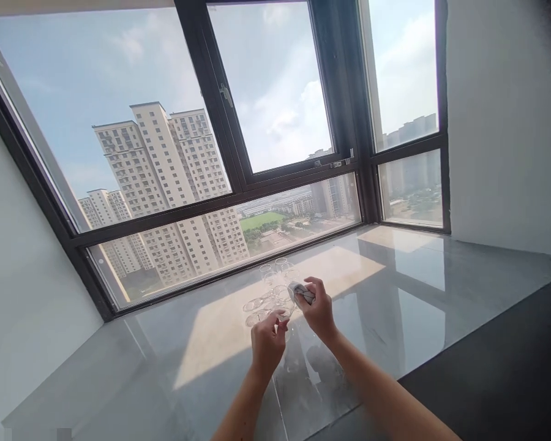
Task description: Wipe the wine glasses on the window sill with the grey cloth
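Note:
My left hand [269, 337] is closed with its fingertips pinching the round foot of a clear stemmed glass [284, 315]. The glass is tilted, its stem leading up toward my right hand [318, 309]. My right hand is closed around a crumpled grey-white cloth [302, 292], at the bowl end of the glass. Whether the cloth lies inside the bowl or around it, I cannot tell. Just beyond my hands, several more clear glasses [253, 304] are grouped on the glossy grey sill [220, 361]; some are partly hidden by my hands.
Dark-framed windows [298, 180] rise behind the sill, with a handle [225, 95] on one sash. A white wall [500, 135] stands at the right and another wall [22, 257] at the left. Sunlight falls in bright patches on the sill, whose front edge [425, 360] runs diagonally at the lower right.

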The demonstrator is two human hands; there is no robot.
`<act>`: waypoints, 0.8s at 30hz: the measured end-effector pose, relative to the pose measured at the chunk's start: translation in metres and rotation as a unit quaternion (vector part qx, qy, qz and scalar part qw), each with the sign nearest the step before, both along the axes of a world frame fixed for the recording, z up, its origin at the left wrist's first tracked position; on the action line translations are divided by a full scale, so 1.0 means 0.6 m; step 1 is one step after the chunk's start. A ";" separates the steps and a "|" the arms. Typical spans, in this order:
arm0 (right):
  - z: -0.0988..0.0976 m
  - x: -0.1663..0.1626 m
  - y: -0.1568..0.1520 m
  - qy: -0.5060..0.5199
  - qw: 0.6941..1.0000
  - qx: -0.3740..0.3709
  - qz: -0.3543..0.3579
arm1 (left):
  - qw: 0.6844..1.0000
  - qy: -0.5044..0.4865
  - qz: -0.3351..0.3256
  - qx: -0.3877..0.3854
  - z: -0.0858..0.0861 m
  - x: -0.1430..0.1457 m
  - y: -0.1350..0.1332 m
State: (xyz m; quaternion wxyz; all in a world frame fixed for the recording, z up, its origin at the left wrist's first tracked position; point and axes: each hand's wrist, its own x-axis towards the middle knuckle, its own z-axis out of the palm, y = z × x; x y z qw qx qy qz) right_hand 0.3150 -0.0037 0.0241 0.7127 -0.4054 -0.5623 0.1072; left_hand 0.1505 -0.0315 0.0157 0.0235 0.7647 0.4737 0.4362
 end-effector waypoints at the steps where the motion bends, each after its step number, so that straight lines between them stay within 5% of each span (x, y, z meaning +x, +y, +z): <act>1: 0.001 -0.001 0.000 -0.007 1.000 -0.001 0.020 | 1.000 0.007 0.007 0.000 -0.001 0.002 0.000; 11: -0.004 -0.015 -0.011 -0.109 0.976 -0.056 0.181 | 0.966 0.147 0.211 -0.015 0.015 -0.033 0.024; 17: -0.005 -0.017 -0.016 -0.120 0.976 -0.059 0.174 | 0.954 0.222 0.201 -0.031 0.017 -0.044 0.030; 24: -0.008 -0.016 -0.010 -0.127 0.983 -0.043 0.123 | 0.956 0.276 0.096 -0.015 0.015 -0.041 0.031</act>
